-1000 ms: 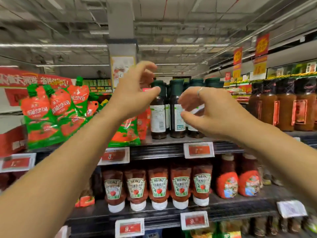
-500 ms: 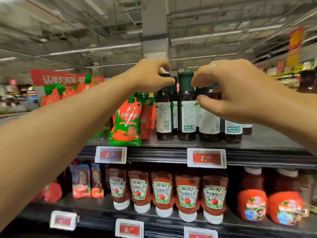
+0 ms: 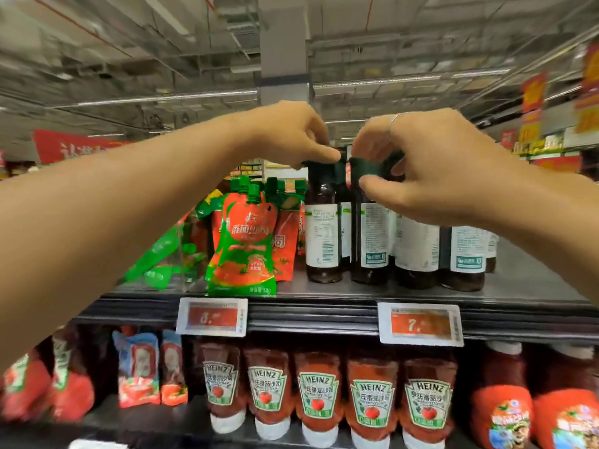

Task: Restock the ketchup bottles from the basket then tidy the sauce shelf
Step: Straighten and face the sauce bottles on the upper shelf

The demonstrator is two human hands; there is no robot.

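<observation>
Several dark sauce bottles with green caps and white labels stand on the top shelf. My left hand pinches the cap of the leftmost dark bottle. My right hand grips the cap of the bottle beside it, thumb in front and fingers curled over the top. More of these bottles stand to the right, partly hidden by my right forearm. On the shelf below, a row of upside-down Heinz ketchup bottles faces forward.
Green-and-red tomato sauce pouches lean left of the dark bottles, some tipped over. Price tags hang on the shelf edge. Red pouches and round red bottles flank the Heinz row. No basket is in view.
Both hands have come down from open in the air onto the caps of two front dark bottles. The view has moved closer and to the right along the shelf.
</observation>
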